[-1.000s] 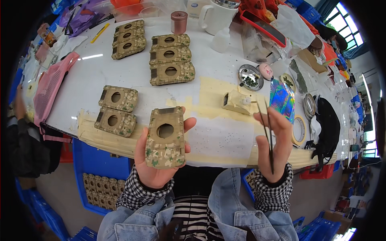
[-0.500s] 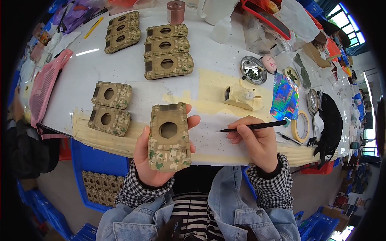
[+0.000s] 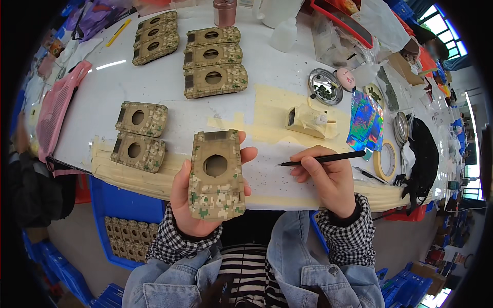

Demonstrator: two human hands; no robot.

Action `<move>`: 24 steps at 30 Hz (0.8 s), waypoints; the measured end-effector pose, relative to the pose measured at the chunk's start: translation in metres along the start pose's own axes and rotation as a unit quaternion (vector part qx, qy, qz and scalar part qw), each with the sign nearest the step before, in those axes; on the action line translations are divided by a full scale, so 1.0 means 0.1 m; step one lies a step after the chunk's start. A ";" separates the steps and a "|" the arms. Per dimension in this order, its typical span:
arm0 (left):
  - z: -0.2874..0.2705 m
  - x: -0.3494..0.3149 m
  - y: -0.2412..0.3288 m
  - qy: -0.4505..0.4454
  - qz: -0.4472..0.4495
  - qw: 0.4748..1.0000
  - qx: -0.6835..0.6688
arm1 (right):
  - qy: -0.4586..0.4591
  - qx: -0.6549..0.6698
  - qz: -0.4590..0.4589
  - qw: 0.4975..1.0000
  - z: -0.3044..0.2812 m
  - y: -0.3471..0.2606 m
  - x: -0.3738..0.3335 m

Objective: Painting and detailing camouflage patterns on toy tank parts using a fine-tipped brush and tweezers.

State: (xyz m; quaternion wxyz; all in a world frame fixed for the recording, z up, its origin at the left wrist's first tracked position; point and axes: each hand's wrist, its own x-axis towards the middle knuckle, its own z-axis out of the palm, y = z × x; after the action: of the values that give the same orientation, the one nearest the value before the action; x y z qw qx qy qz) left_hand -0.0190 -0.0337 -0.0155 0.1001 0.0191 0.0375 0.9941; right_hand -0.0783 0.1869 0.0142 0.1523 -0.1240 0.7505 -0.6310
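My left hand point(image 3: 181, 205) is closed around a model tank hull point(image 3: 215, 192), holding it above the table's front edge. The hull is tan with a green and cream pixel camouflage pattern and has a round hole in its top. In my right hand point(image 3: 328, 179), gripped like a pen, is a slim black pointed tool point(image 3: 334, 157). Its fine tip points left toward the hull, apart from it. Beneath the tip lies a white sheet point(image 3: 272, 179) sprinkled with tiny dark specks. Two similar hulls point(image 3: 141, 119) rest on the table left of my left hand.
More camouflaged hulls point(image 3: 215, 81) stand in rows farther back. A tape-covered model part point(image 3: 310, 122) sits beyond my right hand, near a round metal dish point(image 3: 325, 87) of small dark pieces. A masking tape roll point(image 3: 385, 163) lies right; a blue tray point(image 3: 128, 200) of small parts is below left.
Both hands keep their hold, and the hull and the black tool stay almost where they were. The view has shifted slightly, and the table items appear a little higher.
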 end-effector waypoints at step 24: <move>-0.01 0.00 0.00 0.001 -0.002 1.000 -0.003 | 0.001 0.009 0.010 1.000 -0.01 0.01 0.00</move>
State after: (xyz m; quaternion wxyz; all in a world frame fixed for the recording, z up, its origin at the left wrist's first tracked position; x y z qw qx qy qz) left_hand -0.0186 -0.0341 -0.0160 0.1025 0.0178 0.0343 0.9940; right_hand -0.0783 0.1883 0.0135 0.1588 -0.1143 0.7464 -0.6361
